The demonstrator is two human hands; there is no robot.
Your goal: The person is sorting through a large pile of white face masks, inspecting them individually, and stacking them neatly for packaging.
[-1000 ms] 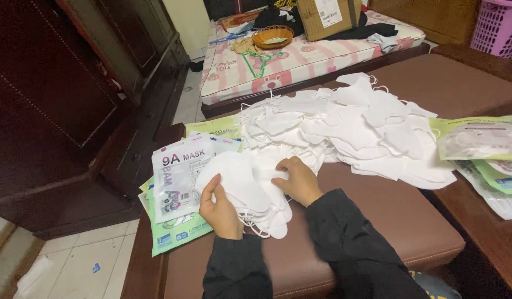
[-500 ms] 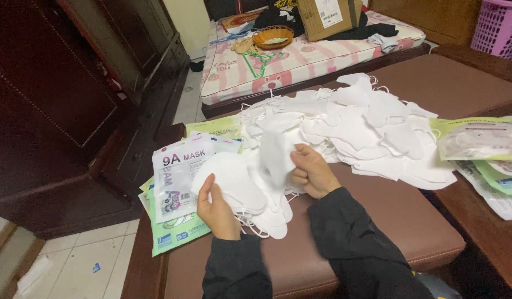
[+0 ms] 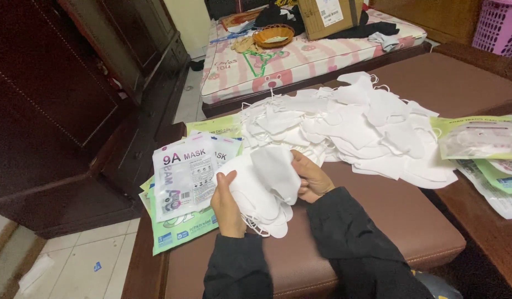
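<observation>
While dark wooden cabinets [image 3: 73, 99] filled the far left, a fan of flat mask packets [image 3: 184, 182] lay at the left edge of the brown cushioned bench [image 3: 389, 216], white ones over green. Just right of them the left hand [image 3: 229, 206] propped up a small stack of white masks [image 3: 258, 191], its palm against the stack's side and its fingers [image 3: 227, 182] curled loosely round the edge, gripping rather than clenched. The right hand [image 3: 311, 178] met the stack from the other side, thumb and fingertips pinching the topmost mask; how tightly was hard to tell, since the mask hid most of them.

By the look of it, the step in hand was gathering loose masks into a neat bundle. The next move would call for squaring the edges without snagging the thin ear loops.

Further right sprawled the big loose heap of masks [image 3: 366, 127], then more packets [image 3: 483, 138] at the bench's far right.
</observation>
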